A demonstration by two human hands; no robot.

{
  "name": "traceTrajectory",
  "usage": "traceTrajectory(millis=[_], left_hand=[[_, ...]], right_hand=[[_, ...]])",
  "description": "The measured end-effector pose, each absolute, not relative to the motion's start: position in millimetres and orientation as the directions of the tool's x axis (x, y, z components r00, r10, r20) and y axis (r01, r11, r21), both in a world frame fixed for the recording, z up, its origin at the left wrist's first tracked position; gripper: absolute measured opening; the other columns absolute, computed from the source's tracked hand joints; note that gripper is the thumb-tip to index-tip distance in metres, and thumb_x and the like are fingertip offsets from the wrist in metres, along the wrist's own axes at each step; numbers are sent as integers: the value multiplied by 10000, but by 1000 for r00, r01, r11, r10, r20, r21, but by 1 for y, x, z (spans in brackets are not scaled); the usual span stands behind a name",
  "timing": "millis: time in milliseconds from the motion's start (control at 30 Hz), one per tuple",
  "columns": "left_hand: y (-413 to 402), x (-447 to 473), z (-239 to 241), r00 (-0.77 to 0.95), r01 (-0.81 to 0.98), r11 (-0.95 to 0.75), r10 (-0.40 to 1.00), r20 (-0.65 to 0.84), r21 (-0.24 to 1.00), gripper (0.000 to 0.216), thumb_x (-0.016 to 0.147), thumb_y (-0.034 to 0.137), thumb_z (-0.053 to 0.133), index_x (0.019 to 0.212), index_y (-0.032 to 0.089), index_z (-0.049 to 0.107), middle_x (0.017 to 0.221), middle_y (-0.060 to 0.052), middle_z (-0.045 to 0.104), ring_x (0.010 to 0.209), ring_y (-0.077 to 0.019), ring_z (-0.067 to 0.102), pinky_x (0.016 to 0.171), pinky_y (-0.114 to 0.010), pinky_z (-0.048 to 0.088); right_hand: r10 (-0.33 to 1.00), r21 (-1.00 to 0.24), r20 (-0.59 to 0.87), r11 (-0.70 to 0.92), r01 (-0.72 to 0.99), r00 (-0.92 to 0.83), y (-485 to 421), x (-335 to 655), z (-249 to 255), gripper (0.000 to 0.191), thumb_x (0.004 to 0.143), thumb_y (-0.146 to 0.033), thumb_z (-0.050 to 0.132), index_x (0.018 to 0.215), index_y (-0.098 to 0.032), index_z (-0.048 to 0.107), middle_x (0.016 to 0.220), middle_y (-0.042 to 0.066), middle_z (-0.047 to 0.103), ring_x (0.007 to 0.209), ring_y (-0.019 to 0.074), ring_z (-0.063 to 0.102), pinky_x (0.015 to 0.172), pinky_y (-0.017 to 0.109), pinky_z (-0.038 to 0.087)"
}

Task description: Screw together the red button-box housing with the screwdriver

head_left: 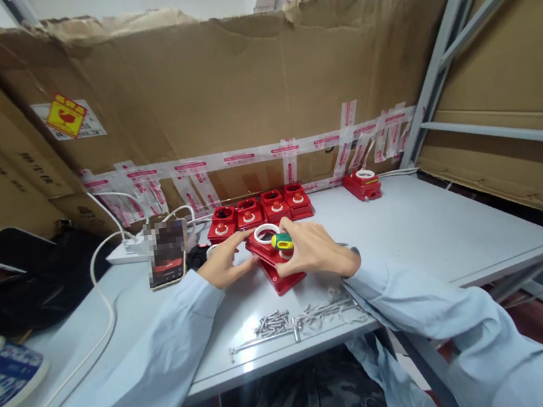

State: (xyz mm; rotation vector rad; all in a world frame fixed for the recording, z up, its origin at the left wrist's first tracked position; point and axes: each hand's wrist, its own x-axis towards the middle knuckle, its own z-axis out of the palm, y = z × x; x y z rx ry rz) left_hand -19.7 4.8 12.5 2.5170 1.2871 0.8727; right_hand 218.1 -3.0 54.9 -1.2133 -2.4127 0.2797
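My left hand (223, 264) and my right hand (313, 250) both hold a red plastic box (273, 256) in the middle of the grey table (427, 224). A white ring (266, 233) lies on top of the box. My right hand also grips a screwdriver with a green and yellow handle (282, 242), set against the box's top. A red cover plate (283, 280) lies flat under the box. Loose long metal screws (295, 319) lie scattered near the table's front edge, just below my hands.
Several red boxes (257, 212) stand in a row behind my hands, and one more (363, 184) sits at the back right. A phone (167, 252) leans at the left beside white cables (107, 276). Taped cardboard (239, 102) walls the back. Metal shelving (454, 42) rises at the right.
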Motion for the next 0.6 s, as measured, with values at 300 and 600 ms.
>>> traceTrajectory(millis=[300, 600], left_hand=[[7, -6, 14, 507, 598, -708, 697, 508, 375, 618, 875, 413, 580, 1408, 172, 380, 1428, -160, 445, 1309, -308, 441, 1058, -459, 416], [28, 18, 16, 657, 580, -756, 654, 374, 304, 400, 983, 388, 380, 1262, 190, 586, 1171, -126, 627, 1088, -222, 610, 968, -396, 496]], right_hand=[[831, -579, 421, 554, 598, -363, 13, 243, 89, 412, 593, -456, 691, 827, -225, 443, 720, -45, 555, 629, 123, 459, 588, 263, 333], [847, -579, 425, 525, 623, -320, 24, 249, 84, 405, 598, -474, 692, 803, -216, 456, 727, -37, 546, 634, 122, 442, 583, 266, 331]])
